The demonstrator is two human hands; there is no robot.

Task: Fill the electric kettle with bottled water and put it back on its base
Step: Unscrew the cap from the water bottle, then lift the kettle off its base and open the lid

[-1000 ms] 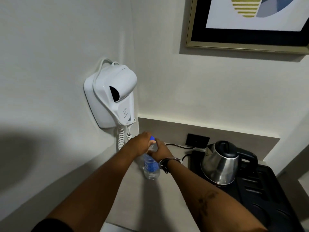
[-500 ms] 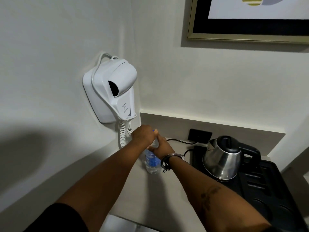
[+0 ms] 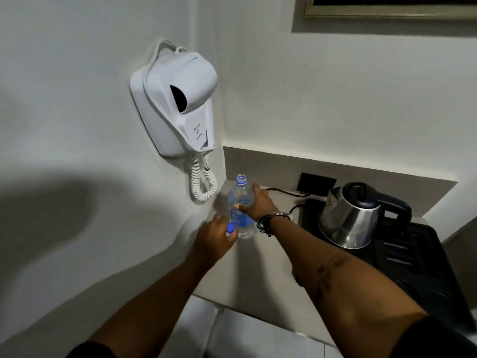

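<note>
A clear plastic water bottle (image 3: 241, 196) with a blue label stands upright on the grey counter (image 3: 260, 275), its neck uncapped. My right hand (image 3: 259, 204) is wrapped around its middle from the right. My left hand (image 3: 215, 237) sits low beside the bottle's base and pinches the blue cap (image 3: 230, 227) in its fingertips. To the right, a steel electric kettle (image 3: 348, 219) with a black lid and handle rests on its base on a black tray (image 3: 418, 264), lid down.
A white wall-mounted hair dryer (image 3: 178, 107) with a coiled cord (image 3: 200, 182) hangs just left of the bottle. A black socket (image 3: 316, 183) and the kettle's cable (image 3: 286, 192) run along the back wall. A picture frame (image 3: 387, 11) hangs above.
My left hand has come off the bottle's top and dropped down to the left with the blue cap in it, leaving the neck uncovered. My right hand stays on the bottle.
</note>
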